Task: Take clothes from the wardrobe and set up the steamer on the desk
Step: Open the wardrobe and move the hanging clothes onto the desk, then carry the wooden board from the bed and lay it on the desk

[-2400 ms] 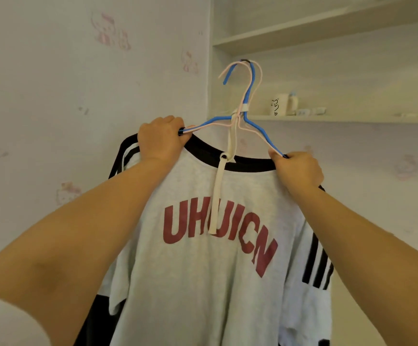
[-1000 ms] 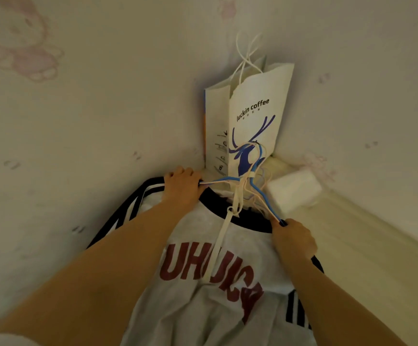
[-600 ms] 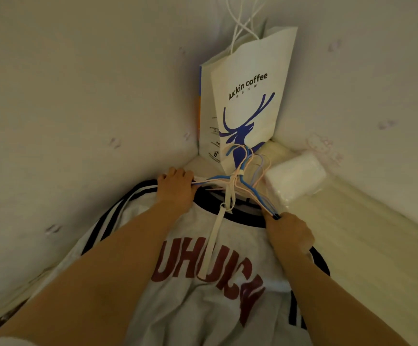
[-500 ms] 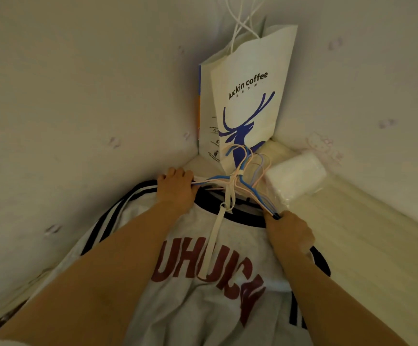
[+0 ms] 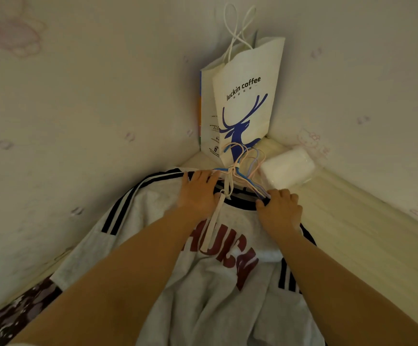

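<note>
Step in hand, as I read it: clothes are out of the wardrobe and being laid on the table (image 5: 353,221), pale wood top in a wall corner. No steamer in view, so setup is not started.

T-shirt (image 5: 203,283): grey, red lettering, black collar, black-striped sleeves. Lies front-up, spread on the table, collar toward the corner, lower part bunched near the camera. It's on a bundle of wire hangers (image 5: 238,168), blue and pink, tied at the neck with a cream strap (image 5: 214,221) that trails down over the lettering. Hooks point at the corner and lie against the foot of the luckin coffee paper bag (image 5: 243,96).

Left hand (image 5: 198,193): palm down on the left shoulder of the shirt, fingers (image 5: 200,174) fairly straight over the hanger arm at the collar. Looks like pressing, not gripping; can't tell whether the thumb hooks under.

Right hand (image 5: 279,211): fingers curled round the right end of the hanger at the collar, knuckles up. Both forearms reach forward, near parallel, over the shirt.

White tissue pack (image 5: 288,168) sits just beside the hooks, against the right wall.

Next, my guess: let go of the hanger, smooth the bunched hem flat, then fetch the steamer. Risks: hooks snagging the bag's cord handles; little free table left near the corner.
</note>
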